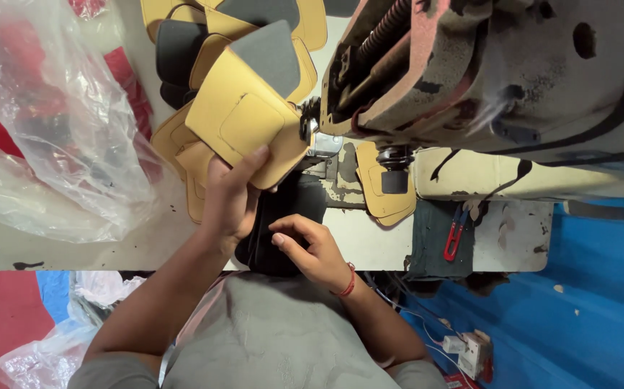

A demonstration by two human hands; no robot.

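At the centre of the frame the left hand (231, 202) grips a tan piece (248, 119), thumb up across its lower edge and the other fingers behind it, out of sight. The piece is tilted, its right corner just beside the needle area of the sewing machine (499, 79), which fills the upper right. Below it the right hand (312, 248) rests on a dark stack (283, 230), fingers curled and thumb pressed down on the top layer; whether it pinches a layer or only holds the stack flat I cannot tell.

The tan piece is held by one edge only, so it could slip or swing into the machine's moving parts. The fingertips near the needle risk a jab if the machine runs while they are that close. The dark stack overhangs the table (52, 245) edge toward the lap and could slide off if the right hand lets go. More tan and grey pieces (204, 43) are piled loosely at the upper middle and may shift.

The needle itself is hidden behind the machine head. A clear plastic bag (60, 122) at the upper left blurs the red things under it. A second tan piece (384, 191) lies partly under the machine, and red snips (454, 234) sit at the right on a dark cloth.
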